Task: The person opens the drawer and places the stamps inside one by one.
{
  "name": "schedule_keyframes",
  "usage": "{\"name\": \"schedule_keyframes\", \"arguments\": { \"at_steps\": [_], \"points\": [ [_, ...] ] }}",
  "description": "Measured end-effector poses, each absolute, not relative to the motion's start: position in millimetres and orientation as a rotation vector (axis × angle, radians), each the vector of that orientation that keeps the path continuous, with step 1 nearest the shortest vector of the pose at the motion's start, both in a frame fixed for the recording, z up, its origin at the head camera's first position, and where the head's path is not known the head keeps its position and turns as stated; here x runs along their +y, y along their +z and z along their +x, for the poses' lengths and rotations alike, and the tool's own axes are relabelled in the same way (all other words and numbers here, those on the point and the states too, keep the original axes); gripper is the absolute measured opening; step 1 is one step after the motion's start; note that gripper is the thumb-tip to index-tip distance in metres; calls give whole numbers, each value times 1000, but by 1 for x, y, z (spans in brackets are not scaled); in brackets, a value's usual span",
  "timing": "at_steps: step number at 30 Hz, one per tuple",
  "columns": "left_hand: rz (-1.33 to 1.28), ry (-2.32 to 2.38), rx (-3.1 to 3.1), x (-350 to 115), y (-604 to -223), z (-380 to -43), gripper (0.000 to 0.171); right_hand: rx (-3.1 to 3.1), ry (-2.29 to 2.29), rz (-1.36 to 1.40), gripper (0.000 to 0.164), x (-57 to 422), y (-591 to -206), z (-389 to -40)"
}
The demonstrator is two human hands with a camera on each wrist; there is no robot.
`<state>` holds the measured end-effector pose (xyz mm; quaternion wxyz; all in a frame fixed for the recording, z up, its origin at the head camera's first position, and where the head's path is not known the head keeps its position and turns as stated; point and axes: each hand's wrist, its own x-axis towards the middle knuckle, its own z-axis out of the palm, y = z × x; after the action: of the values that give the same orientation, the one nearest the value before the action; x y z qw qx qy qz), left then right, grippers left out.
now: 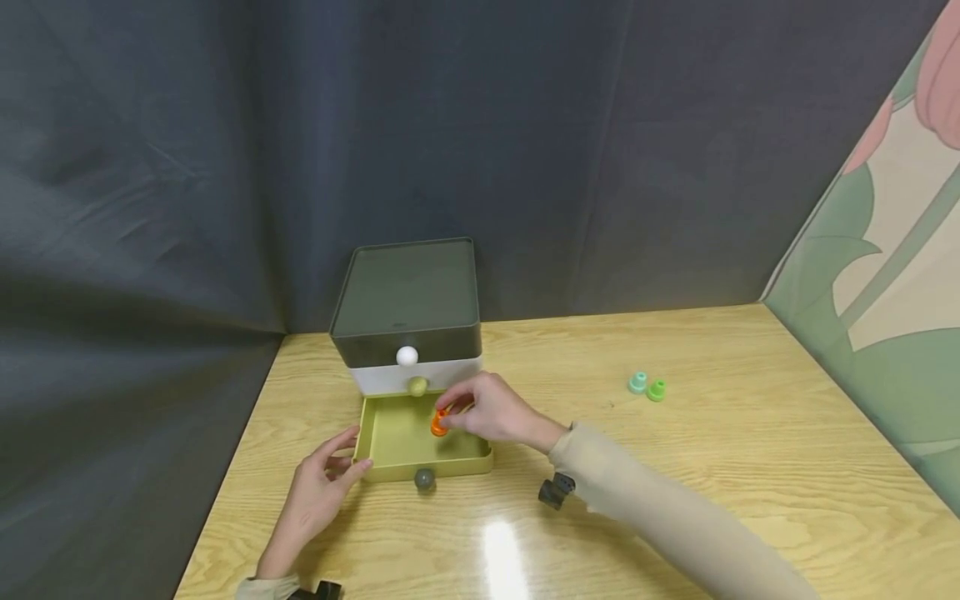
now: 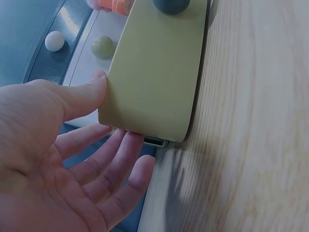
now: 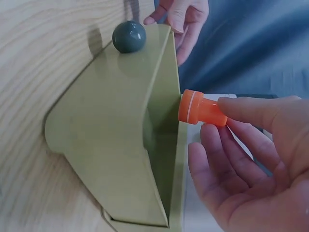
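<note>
My right hand [image 1: 487,408] pinches a small orange toy stamp [image 3: 193,107] between thumb and fingertips, its wide end pointing away from the palm. The stamp is over the pulled-out bottom drawer [image 1: 397,473], which is olive green with a dark grey round knob [image 1: 424,479]. At the drawer's front left corner, my left hand [image 1: 318,492] holds it, the thumb on the rim [image 2: 104,84] and fingertips against the side wall. A teal stamp [image 1: 637,383] and a green stamp [image 1: 657,391] stand together on the table to the right.
The drawer belongs to a small cabinet [image 1: 408,287] with a dark grey top tier and a white middle tier, both shut. A white knob [image 1: 407,356] and an olive knob [image 1: 417,386] stick out in front. Dark curtains [image 1: 450,125] hang behind the wooden table [image 1: 712,450].
</note>
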<state>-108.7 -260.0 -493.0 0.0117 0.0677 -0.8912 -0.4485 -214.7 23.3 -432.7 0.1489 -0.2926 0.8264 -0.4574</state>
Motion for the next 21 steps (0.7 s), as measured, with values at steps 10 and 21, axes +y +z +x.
{"name": "schedule_keyframes", "arguments": {
  "at_steps": [10, 21],
  "points": [
    [208, -1418, -2758, -260, -494, -108, 59, 2351, -1344, -757, 18, -1, -448, -216],
    [239, -1456, -2762, -262, -495, -110, 61, 2404, -1311, -708, 20, -23, -467, -219]
  ]
}}
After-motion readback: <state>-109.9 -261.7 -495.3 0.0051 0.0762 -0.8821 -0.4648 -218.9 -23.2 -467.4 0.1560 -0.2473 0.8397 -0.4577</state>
